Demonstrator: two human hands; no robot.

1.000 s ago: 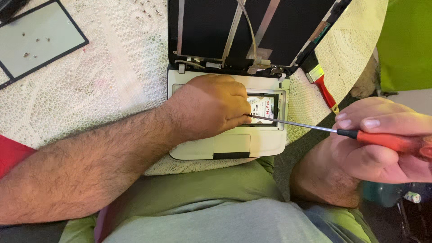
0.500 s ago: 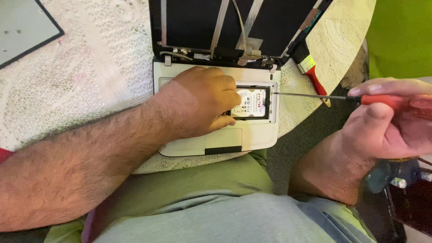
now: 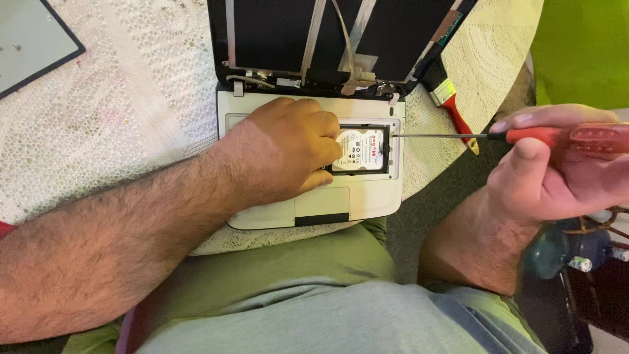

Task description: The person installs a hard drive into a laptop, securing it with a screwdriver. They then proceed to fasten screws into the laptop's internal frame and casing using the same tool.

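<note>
— What lies around you, biggest first?

— A round table under a white lace cloth (image 3: 111,111) fills most of the view. On it sits a small white laptop base (image 3: 370,196) with its keyboard removed, and its dark screen lid (image 3: 275,33) lies open flat behind, crossed by strips of tape and a loose cable. At the upper left corner a grey framed panel (image 3: 29,42) lies on the cloth with a few tiny specks on it. To the right of the laptop, a red-handled paintbrush (image 3: 452,105) rests near the table edge. Your green lap sits below the table.

— And what blocks your view of the bay?

— Your own left hand (image 3: 288,154). It covers the left half of the open compartment, so only the right part of the hard drive (image 3: 360,151) shows, lying flat in its slot at the laptop's right side.

— How are your hands set?

— Your left hand is curled, fingertips pressed against the drive's left edge. Your right hand (image 3: 557,177) is well apart, off the table, closed around the red handle of a screwdriver (image 3: 524,136); its thin shaft points left, the tip at the laptop's right rim beside the drive.
</note>
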